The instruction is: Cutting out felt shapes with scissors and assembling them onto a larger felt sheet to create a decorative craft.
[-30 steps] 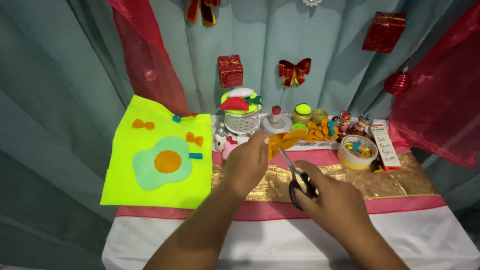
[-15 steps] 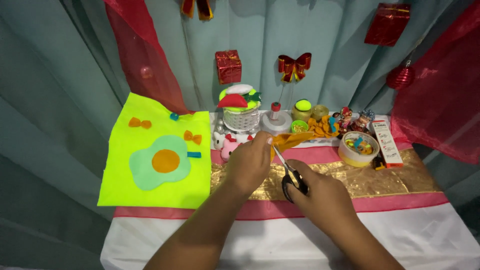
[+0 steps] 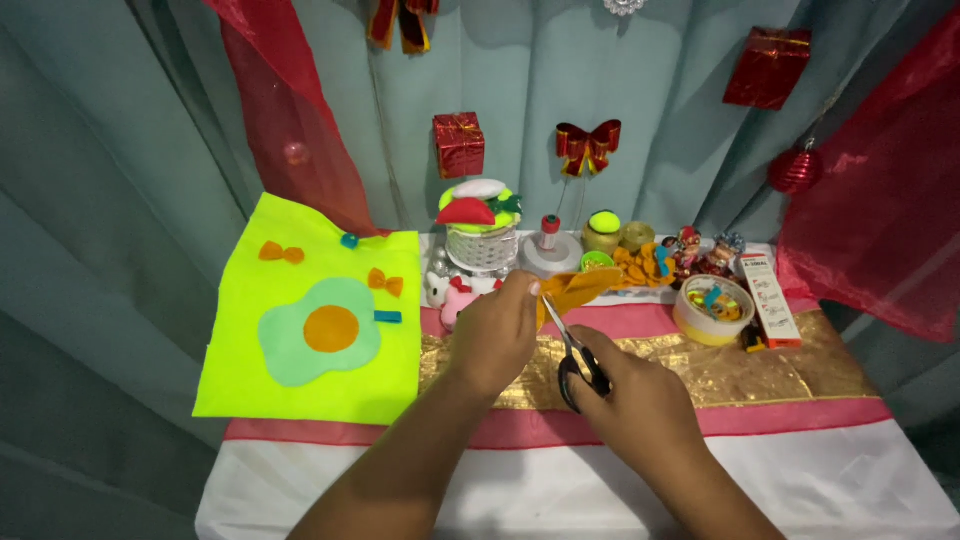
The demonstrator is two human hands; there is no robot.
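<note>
Teal curtains are hanging behind the table (image 3: 700, 470) with its gold runner (image 3: 760, 370), and you are working just in front of the white basket (image 3: 482, 248). Your left hand (image 3: 497, 335) is pinching the orange felt piece (image 3: 580, 288) — it looks light, soft and floppy, so grip near the cut line. Your right hand (image 3: 640, 405) is closed through the handles of the scissors (image 3: 578, 352) — blades meeting the felt's lower edge.

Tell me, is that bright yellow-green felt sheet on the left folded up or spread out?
Spread out. The felt sheet lies flat against the curtain, its egg shape and orange bows fully showing.
</note>
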